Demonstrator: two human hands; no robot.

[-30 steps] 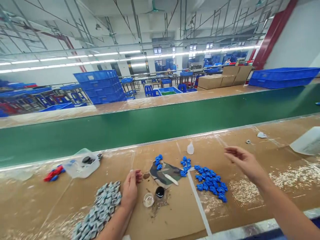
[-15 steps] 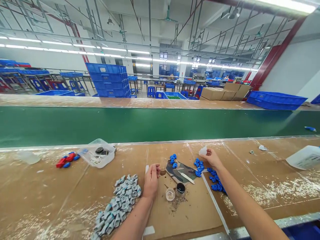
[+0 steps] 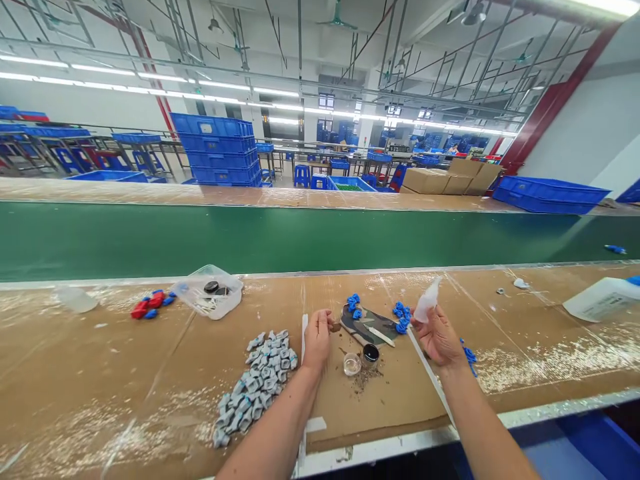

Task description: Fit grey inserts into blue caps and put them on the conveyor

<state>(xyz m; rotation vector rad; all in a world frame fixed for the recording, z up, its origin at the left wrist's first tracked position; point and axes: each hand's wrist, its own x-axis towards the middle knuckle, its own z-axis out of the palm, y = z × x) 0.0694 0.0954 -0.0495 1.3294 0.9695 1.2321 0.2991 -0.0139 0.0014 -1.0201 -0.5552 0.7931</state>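
Bottle (image 3: 426, 305): I had the small whitish squeeze bottle in view up off the bench, narrow tip upward and leaning right.
Right hand (image 3: 440, 337): thumb and fingers closed around the bottle's lower part, beside the camouflage pad (image 3: 363, 325).
Left hand (image 3: 317, 339): fingers loosely curled, tips near the thumb, at the left edge of the cardboard sheet (image 3: 370, 413); I could not tell whether they pinched anything.
Pad: a white pointed tool (image 3: 381, 336) lay across it, with blue pieces (image 3: 401, 318) clustered at its far left and right corners.
Jar (image 3: 371, 354): it stood just in front of the pad, dark inside, with a clear cup (image 3: 351, 364) just to its left.
Grey pieces (image 3: 260, 377): I saw them heaped left of the left forearm.
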